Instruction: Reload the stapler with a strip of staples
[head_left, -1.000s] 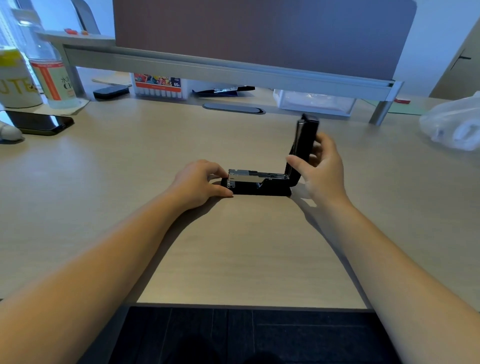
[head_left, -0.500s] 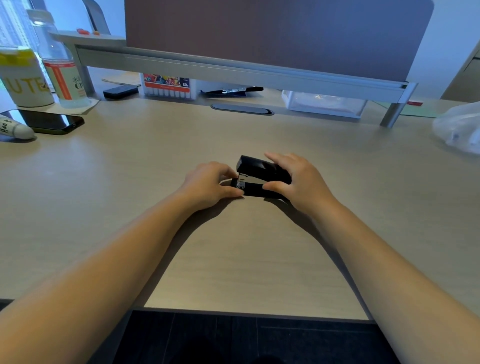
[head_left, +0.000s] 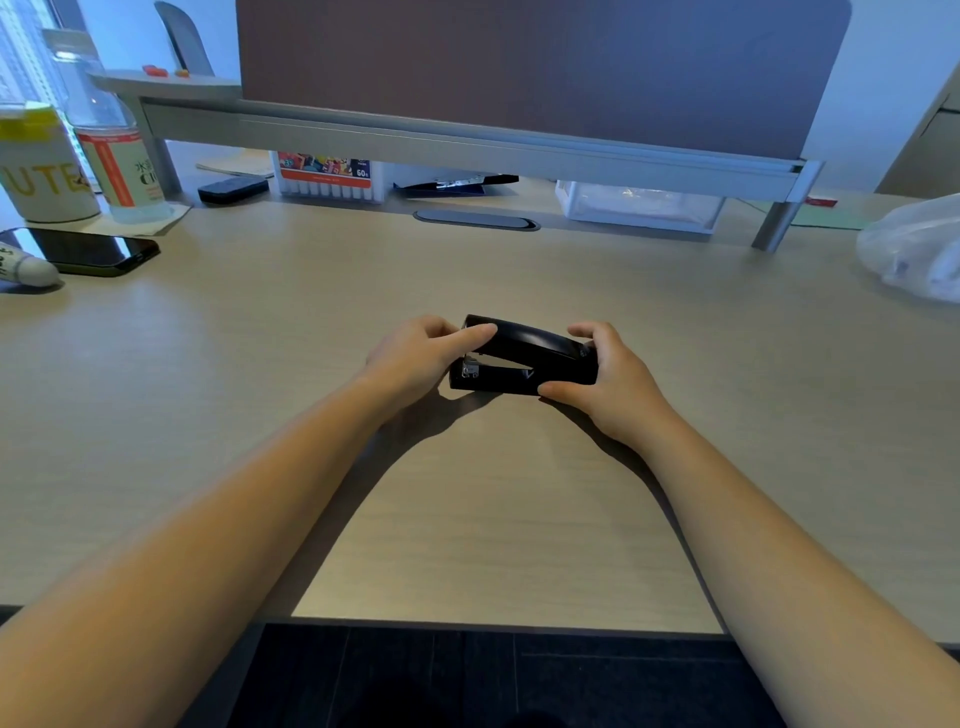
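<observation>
A black stapler (head_left: 524, 358) lies on the light wooden desk (head_left: 467, 493) in the middle of the view, its top arm folded down over the base with a narrow gap at the metal front end. My left hand (head_left: 415, 358) holds the stapler's front end, index finger laid on top of the arm. At the rear end, my right hand (head_left: 613, 379) grips it, thumb under the near side and fingers curled over the back. No loose staple strip is visible.
At far left stand a mug (head_left: 41, 166), a water bottle (head_left: 111, 150), a dark phone (head_left: 88, 252) and a white tube (head_left: 26, 267). Under the rear shelf sit a marker box (head_left: 327, 176) and a clear container (head_left: 639, 205). A plastic bag (head_left: 914, 249) lies at right.
The stapler's top arm, upright a second ago in my right hand, has swung down onto the base. My right hand slid to the rear end; my left index finger moved on top.
</observation>
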